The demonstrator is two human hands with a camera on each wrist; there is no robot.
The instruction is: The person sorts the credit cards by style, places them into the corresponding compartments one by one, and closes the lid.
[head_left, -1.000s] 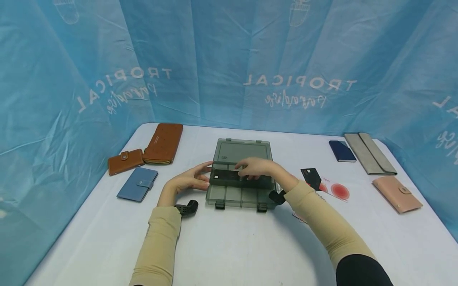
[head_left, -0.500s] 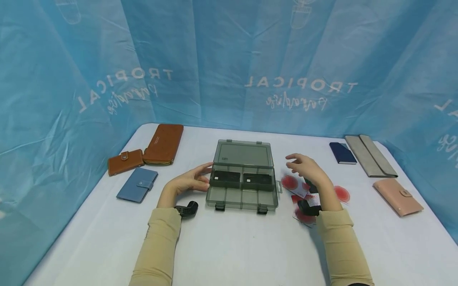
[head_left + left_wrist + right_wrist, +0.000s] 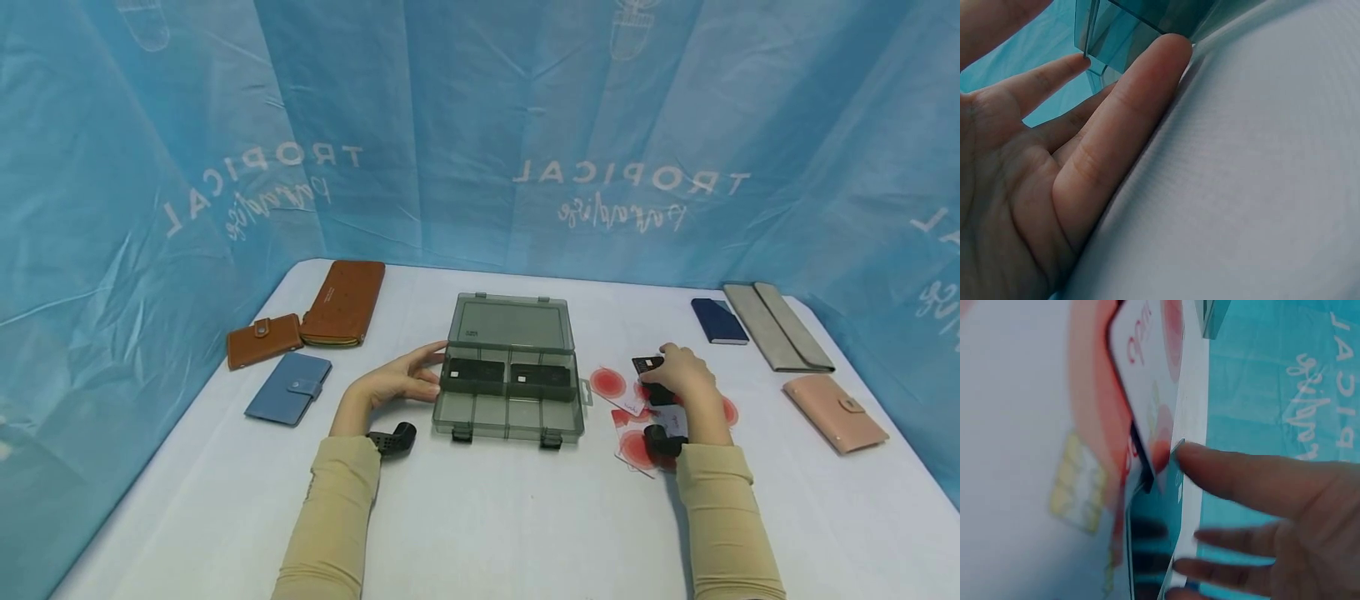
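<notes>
A translucent grey-green compartment box (image 3: 491,415) lies with its lid (image 3: 513,321) folded back, a black card (image 3: 471,371) and another black card (image 3: 542,377) inside. Along its left side rests my left hand (image 3: 397,375), fingers extended; the left wrist view shows fingertips at the box wall (image 3: 1138,37). Right of the box, my right hand (image 3: 681,375) reaches over a black card (image 3: 660,395) on the table. In the right wrist view, the thumb is at this card's (image 3: 1150,525) edge, with the other fingers spread apart from it. White cards with red circles (image 3: 609,383) lie around it.
On the left lie a long brown wallet (image 3: 347,300), a small brown wallet (image 3: 262,342) and a blue wallet (image 3: 285,392). To the right are a navy card holder (image 3: 716,321), a grey envelope wallet (image 3: 776,327) and a pink wallet (image 3: 834,412). A blue curtain (image 3: 465,125) hangs behind.
My right hand has left the box, where a second black card now shows, and moved right, then down onto the black card among the loose cards. The left hand has stayed put.
</notes>
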